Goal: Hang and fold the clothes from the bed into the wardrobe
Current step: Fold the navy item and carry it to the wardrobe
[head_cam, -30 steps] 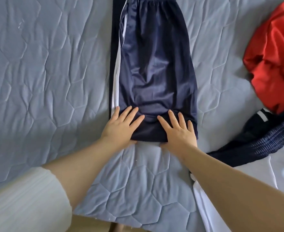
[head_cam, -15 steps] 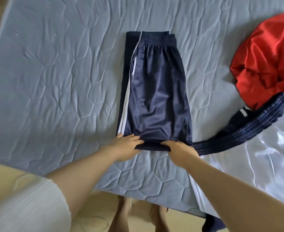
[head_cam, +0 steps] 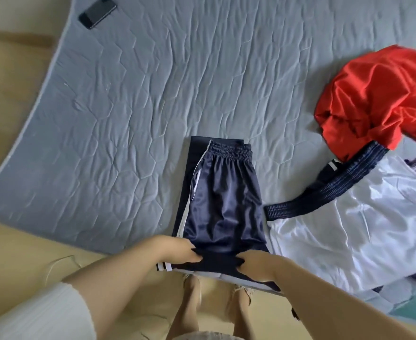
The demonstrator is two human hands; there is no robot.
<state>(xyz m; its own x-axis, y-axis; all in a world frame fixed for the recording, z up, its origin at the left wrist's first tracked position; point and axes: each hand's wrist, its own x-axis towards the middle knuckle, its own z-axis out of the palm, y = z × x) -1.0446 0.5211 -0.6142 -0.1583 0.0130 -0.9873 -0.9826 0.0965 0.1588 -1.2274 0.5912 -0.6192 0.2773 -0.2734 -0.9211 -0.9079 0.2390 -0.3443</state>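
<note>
Pinching the near hem of the navy shorts (head_cam: 223, 204), the left hand (head_cam: 177, 251) and right hand (head_cam: 255, 263) each curl their fingers round the fabric at the near edge of the bed (head_cam: 128, 119). 1 second earlier both palms lay flat on that hem with fingers spread, smoothing it; now they clutch it, and the shorts sit drawn back to the mattress edge. Smoothing appears finished, and the next fold, hem up toward the elastic waistband, looks ready to begin. The shorts lie already halved lengthwise, white stripe on the left.

Counted: 1 pair of shorts in hand and 3 more pieces waiting at the right: 1 red garment (head_cam: 379, 99), 1 white garment (head_cam: 349, 231) and 1 dark garment with a ribbed band (head_cam: 325, 192) across it. 1 phone (head_cam: 97, 12) rests at the bed's far left corner. No wardrobe is in view.
</note>
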